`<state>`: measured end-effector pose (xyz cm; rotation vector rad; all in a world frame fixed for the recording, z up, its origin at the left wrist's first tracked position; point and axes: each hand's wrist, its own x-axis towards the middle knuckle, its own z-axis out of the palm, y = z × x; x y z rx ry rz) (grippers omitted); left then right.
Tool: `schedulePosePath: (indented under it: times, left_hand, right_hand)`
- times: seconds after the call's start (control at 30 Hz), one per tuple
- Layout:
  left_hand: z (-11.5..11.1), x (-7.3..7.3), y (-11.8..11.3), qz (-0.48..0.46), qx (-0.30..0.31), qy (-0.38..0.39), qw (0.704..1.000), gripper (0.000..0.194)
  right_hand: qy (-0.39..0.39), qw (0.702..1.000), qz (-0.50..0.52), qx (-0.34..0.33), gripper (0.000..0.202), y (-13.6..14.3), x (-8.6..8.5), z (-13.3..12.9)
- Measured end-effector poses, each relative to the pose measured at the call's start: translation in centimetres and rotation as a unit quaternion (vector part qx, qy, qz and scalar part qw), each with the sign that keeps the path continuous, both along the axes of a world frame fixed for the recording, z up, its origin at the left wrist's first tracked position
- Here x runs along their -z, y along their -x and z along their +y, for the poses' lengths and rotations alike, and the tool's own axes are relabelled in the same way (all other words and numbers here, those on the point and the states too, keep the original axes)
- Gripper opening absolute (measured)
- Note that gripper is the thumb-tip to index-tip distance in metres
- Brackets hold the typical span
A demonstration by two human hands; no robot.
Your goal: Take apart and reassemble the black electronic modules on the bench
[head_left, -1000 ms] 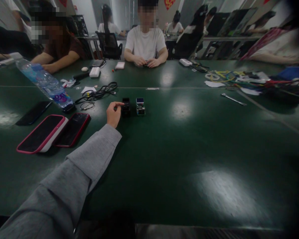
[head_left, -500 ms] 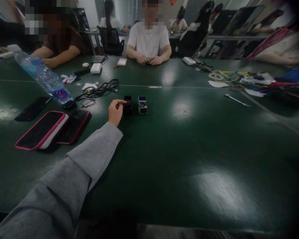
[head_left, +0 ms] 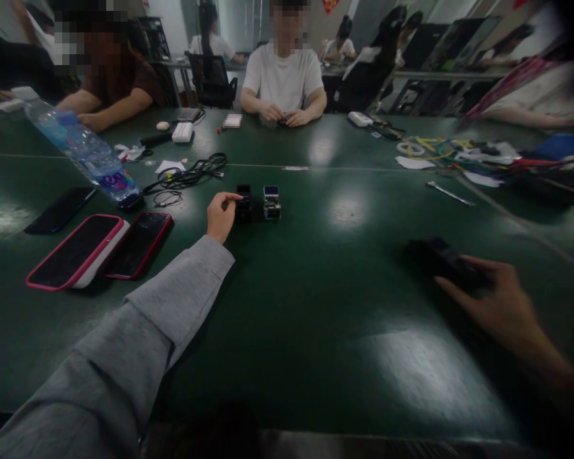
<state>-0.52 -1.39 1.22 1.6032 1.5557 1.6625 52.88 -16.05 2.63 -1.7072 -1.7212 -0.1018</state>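
On the green table, my left hand (head_left: 221, 215) has its fingers curled, with the fingertips at the near side of a small black box (head_left: 243, 210). What the fingertips grip is partly hidden. Just right of that box stands a small open electronic module (head_left: 272, 203) with a dark screen on top and bare circuitry below. My right hand (head_left: 500, 296) is at the right of the table, its thumb and fingers closed around a dark, blocky object (head_left: 442, 258). Motion blur hides this object's details.
Left of my arm lie a pink-edged phone (head_left: 76, 248), a red-edged phone (head_left: 141, 245) and a dark phone (head_left: 62, 209). A tilted water bottle (head_left: 88, 156) and black cables (head_left: 196, 171) lie behind. A wrench (head_left: 449, 193) and tangled wires (head_left: 440, 146) are right. Across sits a person (head_left: 283, 76).
My right hand has come into view from the right, holding the dark object. My left hand stays at the black box. The view has shifted slightly.
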Motion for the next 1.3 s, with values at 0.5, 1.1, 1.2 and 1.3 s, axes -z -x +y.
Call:
schedulePosePath:
  times: [0.5,1.1,1.2,1.3]
  left_hand:
    - [-0.5,-0.5,-0.3,0.004,0.011,0.005,1.000,0.018]
    - [-0.8,-0.8,-0.4,-0.002,0.027,0.017,0.999,0.016]
    - [-0.8,-0.9,-0.5,0.001,0.031,0.023,0.999,0.017]
    - [-0.7,-0.8,-0.5,0.010,0.033,0.023,0.999,0.019]
  right_hand:
    - [0.113,0.836,0.085,-0.531,0.047,28.7,-1.8,6.9]
    - [0.007,0.952,-0.024,-0.304,0.042,28.3,-0.7,12.5]
    - [-0.015,0.958,-0.009,-0.286,0.049,28.2,-0.5,12.7]
    - [0.003,0.951,-0.022,-0.310,0.050,28.1,-0.1,13.0]
